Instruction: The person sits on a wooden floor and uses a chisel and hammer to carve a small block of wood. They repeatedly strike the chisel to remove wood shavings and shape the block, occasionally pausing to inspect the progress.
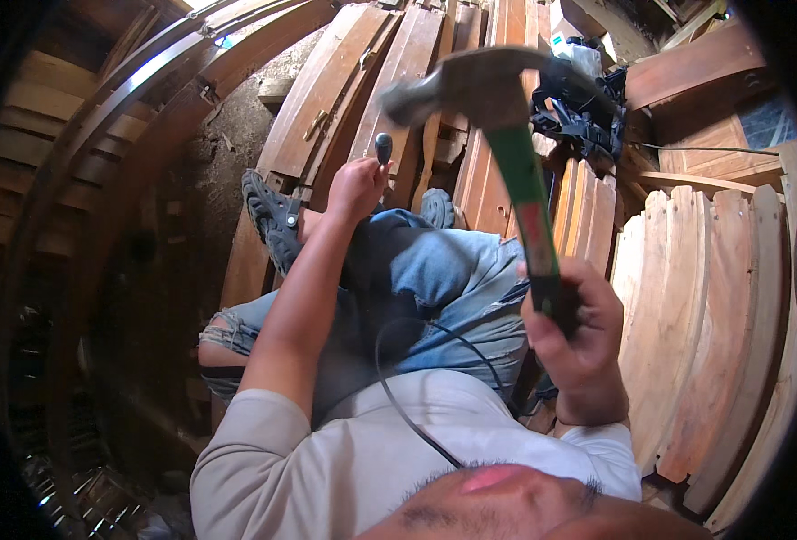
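Observation:
My right hand [588,328] is closed round the lower grip of a claw hammer [514,166] with a green handle. The hammer is raised, its grey metal head high in front of me and slightly blurred. Farther forward and to the left, my left hand [359,189] grips an upright hand tool [383,146] with a dark, rounded handle end. My fist hides its shaft and tip, so I cannot tell whether it is a chisel or a screwdriver. That hand is over a brown wooden panel [406,76] lying lengthwise ahead of me.
More brown panels [322,94] lie alongside, to the left. Pale curved slats [678,306] stand in a row at my right. A black bag [583,108] sits at the far right. A dark cable [403,409] crosses my lap. Curved wooden frames [137,81] arch at the left.

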The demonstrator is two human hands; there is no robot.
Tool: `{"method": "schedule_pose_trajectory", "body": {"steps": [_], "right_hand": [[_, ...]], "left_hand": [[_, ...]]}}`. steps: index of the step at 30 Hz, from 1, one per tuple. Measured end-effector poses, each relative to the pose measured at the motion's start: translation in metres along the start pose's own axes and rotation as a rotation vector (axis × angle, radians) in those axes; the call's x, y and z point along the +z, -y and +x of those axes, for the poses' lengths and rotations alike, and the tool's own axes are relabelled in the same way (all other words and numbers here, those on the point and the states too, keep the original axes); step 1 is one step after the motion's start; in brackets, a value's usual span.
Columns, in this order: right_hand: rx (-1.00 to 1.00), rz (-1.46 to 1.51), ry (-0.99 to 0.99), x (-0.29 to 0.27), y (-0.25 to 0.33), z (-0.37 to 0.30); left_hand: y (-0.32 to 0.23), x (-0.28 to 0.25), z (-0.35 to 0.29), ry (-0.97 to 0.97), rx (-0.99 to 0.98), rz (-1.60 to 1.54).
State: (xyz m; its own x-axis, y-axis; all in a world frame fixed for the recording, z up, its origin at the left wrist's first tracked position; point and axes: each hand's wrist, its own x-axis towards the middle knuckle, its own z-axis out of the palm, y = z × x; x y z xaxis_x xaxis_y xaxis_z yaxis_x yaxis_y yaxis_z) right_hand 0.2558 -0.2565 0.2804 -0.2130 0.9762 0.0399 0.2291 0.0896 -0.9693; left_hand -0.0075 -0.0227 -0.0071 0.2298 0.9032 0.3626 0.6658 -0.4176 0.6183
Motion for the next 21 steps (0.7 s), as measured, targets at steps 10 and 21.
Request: {"method": "schedule_pose_trajectory", "body": {"steps": [10,21], "right_hand": [[0.052,-0.753,-0.215,0.021,-0.040,0.075],[0.018,-0.950,-0.169,0.038,-0.071,0.091]], "left_hand": [[-0.012,-0.007,0.004,0.127,-0.141,-0.053],[-0.007,0.001,0.002,0.176,-0.097,0.071]]}}
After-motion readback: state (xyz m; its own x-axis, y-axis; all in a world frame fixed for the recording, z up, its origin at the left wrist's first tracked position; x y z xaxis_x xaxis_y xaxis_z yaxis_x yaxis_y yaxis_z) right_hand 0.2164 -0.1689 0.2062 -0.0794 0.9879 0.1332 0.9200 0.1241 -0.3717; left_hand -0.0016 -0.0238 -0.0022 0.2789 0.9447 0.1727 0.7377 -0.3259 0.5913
